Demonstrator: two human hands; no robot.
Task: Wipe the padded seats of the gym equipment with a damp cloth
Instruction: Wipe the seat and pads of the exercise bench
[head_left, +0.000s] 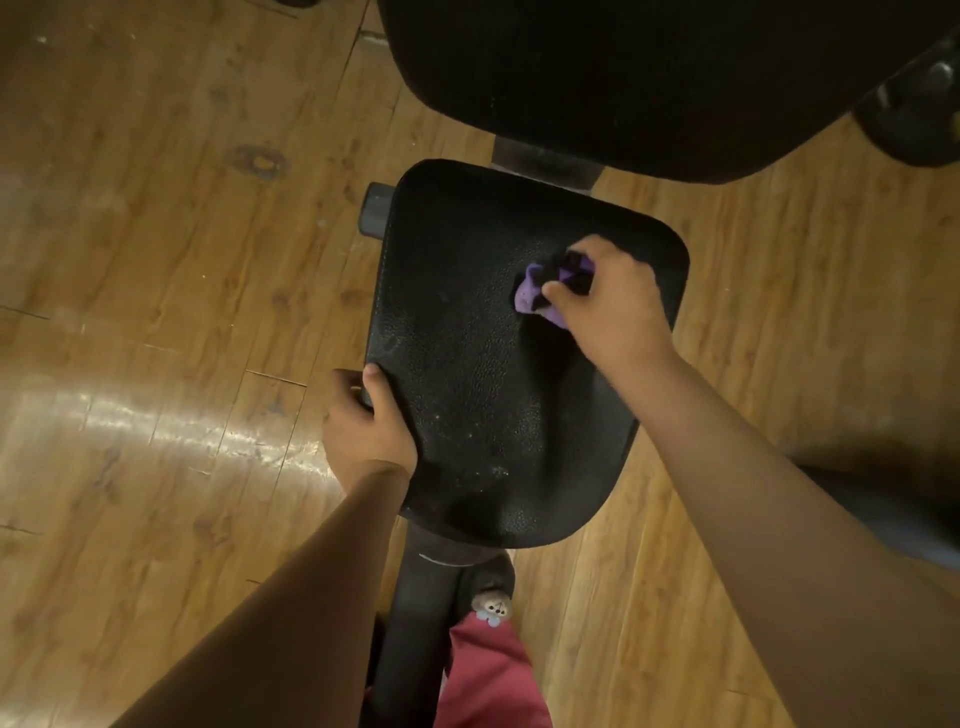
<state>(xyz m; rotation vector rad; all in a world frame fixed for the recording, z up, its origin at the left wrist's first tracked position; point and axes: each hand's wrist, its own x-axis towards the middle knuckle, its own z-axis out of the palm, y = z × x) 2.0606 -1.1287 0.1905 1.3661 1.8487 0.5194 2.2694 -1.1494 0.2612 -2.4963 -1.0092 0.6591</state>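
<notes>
- The left hand (370, 426) gripped the near left edge of the seat (498, 374), thumb on top and fingers curled under — probably to steady the pad against the wiping.
- The right hand (610, 301) pressed a bunched purple cloth (535, 293) onto the seat's far right part.
- The cloth lay clamped under curled fingertips, poking out to their left — speckled surface nearer the body looked unwiped.
</notes>
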